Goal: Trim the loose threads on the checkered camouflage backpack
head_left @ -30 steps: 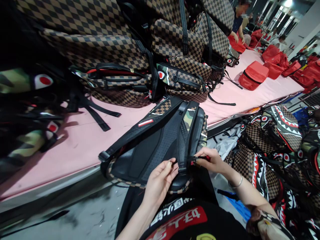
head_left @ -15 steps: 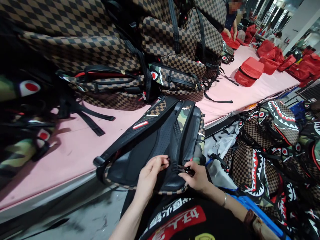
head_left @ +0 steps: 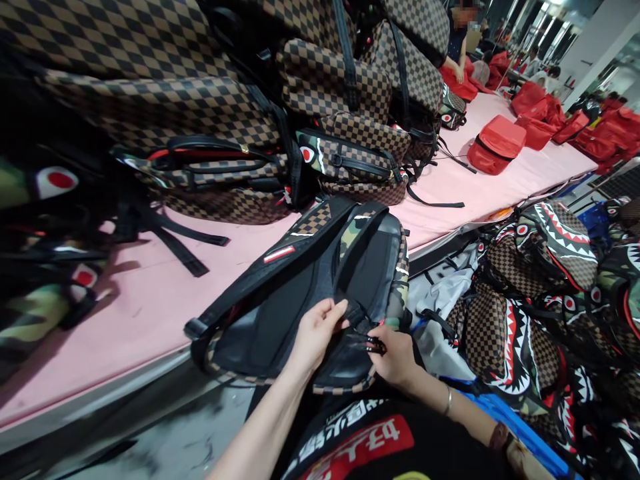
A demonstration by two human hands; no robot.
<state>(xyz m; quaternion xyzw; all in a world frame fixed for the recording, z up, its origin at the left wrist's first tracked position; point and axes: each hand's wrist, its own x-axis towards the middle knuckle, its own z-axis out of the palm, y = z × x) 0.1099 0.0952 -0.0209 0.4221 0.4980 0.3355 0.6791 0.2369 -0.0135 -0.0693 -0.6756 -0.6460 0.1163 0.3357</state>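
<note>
A checkered brown and camouflage backpack lies back-side up on the edge of the pink table, its black padded straps facing me. My left hand pinches the lower end of a shoulder strap near the bag's bottom. Just to its right, my right hand grips a small black buckle with a webbing strap. The two hands are a few centimetres apart over the bag's bottom edge.
Stacked checkered backpacks fill the table's back and left. Shark-mouth backpacks are piled on the floor at right. Red bags lie far along the table, where another person works. A blue crate edge sits by my right arm.
My right hand has come down from the strap's right side to the buckle near the bag's bottom. My left hand shifted up and right onto the strap end.
</note>
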